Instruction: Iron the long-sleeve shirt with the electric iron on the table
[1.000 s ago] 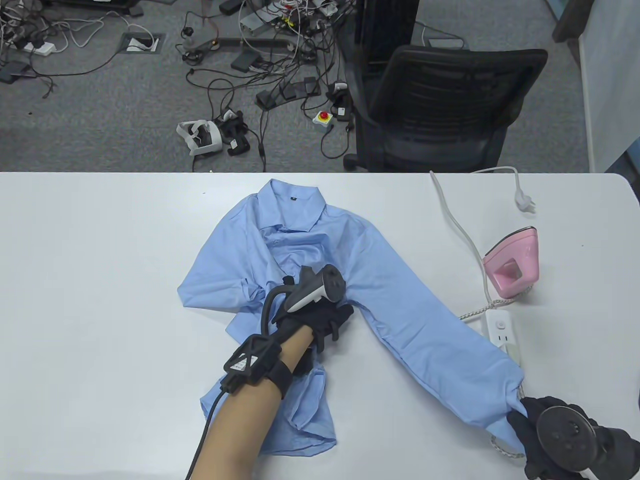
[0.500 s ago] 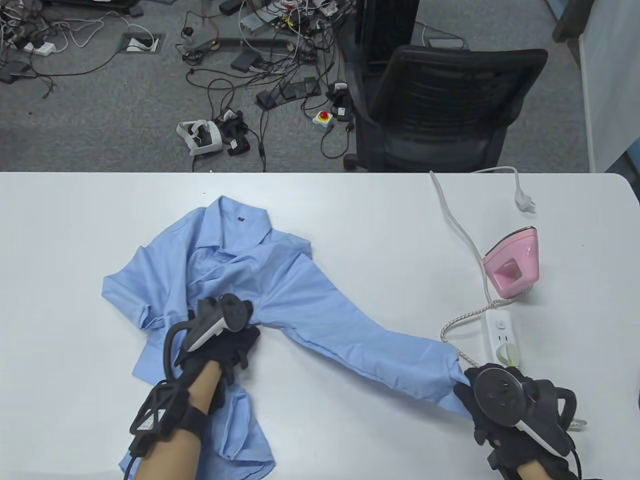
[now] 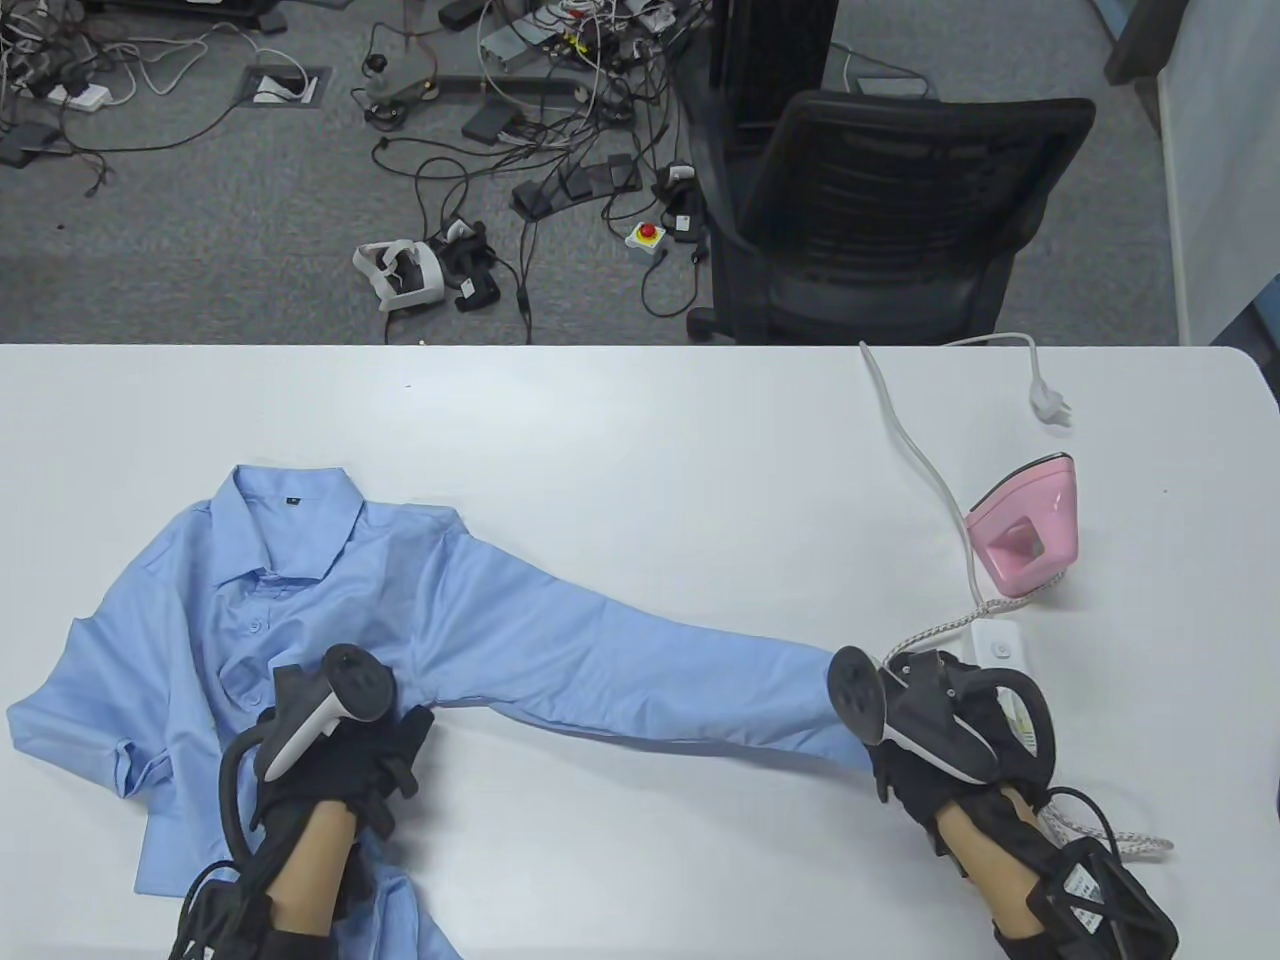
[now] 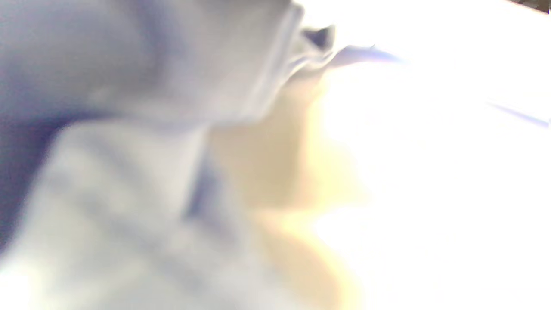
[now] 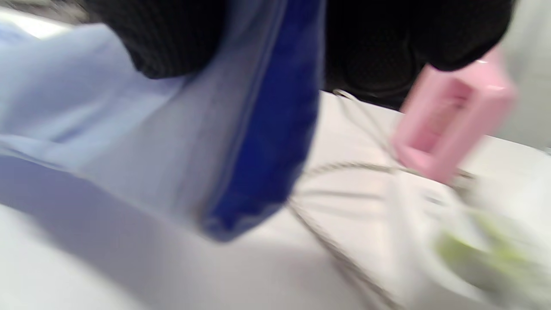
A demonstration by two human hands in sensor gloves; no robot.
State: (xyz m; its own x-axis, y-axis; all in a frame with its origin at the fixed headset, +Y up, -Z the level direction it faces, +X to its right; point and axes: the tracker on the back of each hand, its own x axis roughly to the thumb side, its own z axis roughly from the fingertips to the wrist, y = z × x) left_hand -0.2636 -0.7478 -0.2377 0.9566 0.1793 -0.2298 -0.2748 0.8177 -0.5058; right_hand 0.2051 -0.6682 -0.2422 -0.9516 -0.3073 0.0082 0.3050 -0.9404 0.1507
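A light blue long-sleeve shirt [image 3: 300,610] lies on the white table [image 3: 640,440] at the left, collar away from me. One sleeve [image 3: 640,680] stretches flat to the right. My left hand [image 3: 350,760] rests on the shirt near the armpit; whether it grips cloth is hidden. My right hand [image 3: 920,760] grips the sleeve cuff [image 5: 258,150], held between gloved fingers [image 5: 172,38] in the right wrist view. The pink iron [image 3: 1025,535] stands on its heel at the right, apart from both hands. The left wrist view is a blur of pale cloth [image 4: 129,129].
A white power strip [image 3: 1000,660] lies just beyond my right hand, with the iron's braided cord [image 3: 930,630] beside it. A white cable and plug [image 3: 1050,405] lie at the table's far right. A black office chair [image 3: 880,210] stands beyond the far edge.
Both hands have dragged the shirt leftward and toward me. The right hand moved up and left with the cuff, pulling the sleeve out straight across the table.
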